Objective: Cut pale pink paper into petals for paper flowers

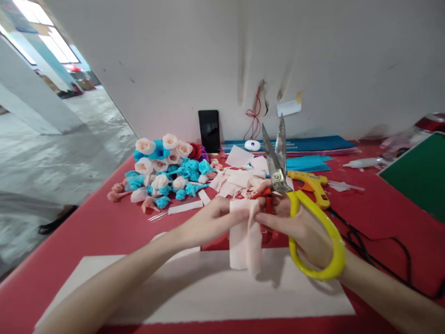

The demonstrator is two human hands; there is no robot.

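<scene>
1. Fingers point(222, 214) of the left hand point(205, 227) are pinched narrowly on the top edge of a folded strip of pale pink crepe paper point(245, 241), which is held in the air above the white board point(194, 287) at the near edge of the red table point(104, 222). The right hand point(299, 227) grips the same edge from the other side while the yellow-handled scissors point(295, 204) hang on it, blades slightly parted and pointing up.
2. Largest risk, as judged: with both paper and scissors carried by one hand, the blades could swing and nick the left fingertips.
3. The thin paper could be torn if pulled between the two grips.
4. The glue gun point(311, 183) and its black cord point(375, 246) lie near the right forearm; the cord could be snagged.
5. The heap of paper flowers point(163, 171) toward the far left edge lies well apart.
</scene>
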